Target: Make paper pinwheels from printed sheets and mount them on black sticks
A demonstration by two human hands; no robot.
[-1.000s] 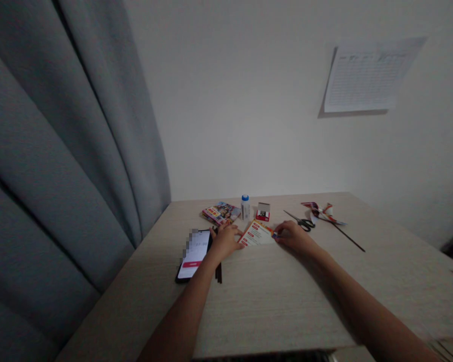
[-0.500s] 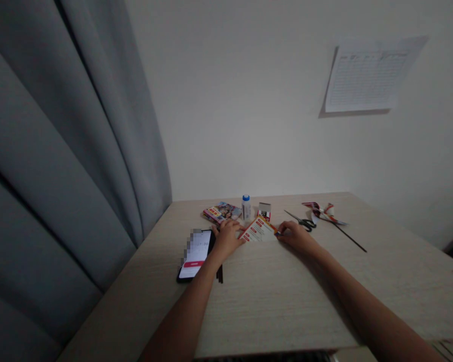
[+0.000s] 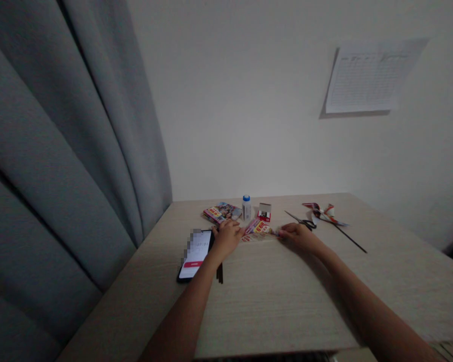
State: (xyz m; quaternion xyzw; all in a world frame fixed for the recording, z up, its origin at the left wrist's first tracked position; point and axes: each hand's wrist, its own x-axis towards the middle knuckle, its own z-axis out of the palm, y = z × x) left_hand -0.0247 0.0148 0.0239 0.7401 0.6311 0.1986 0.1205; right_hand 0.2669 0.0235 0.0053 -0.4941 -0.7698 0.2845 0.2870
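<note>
1. Head view: printed paper [image 3: 263, 228] lies on the tabletop [image 3: 272, 296] between the two hands, partly folded over; bottle [image 3: 246, 209] and small red box [image 3: 264, 215] stand just beyond it.
2. Left hand [image 3: 227, 239]: palm down, fingers loosely spread, fingertips at the paper's left edge; not clenched. Pressure cannot be told.
3. Right hand [image 3: 297, 236]: thumb and fingers appear to pinch the paper's right corner. Scissors [image 3: 305, 222] lie just beyond, not held.
4. Step in hand (judged): folding the paper, crease apparently not yet pressed flat.
5. Next move (judged): calls for edges aligned, left side steadied, then firm finger pressure along the fold.
</note>
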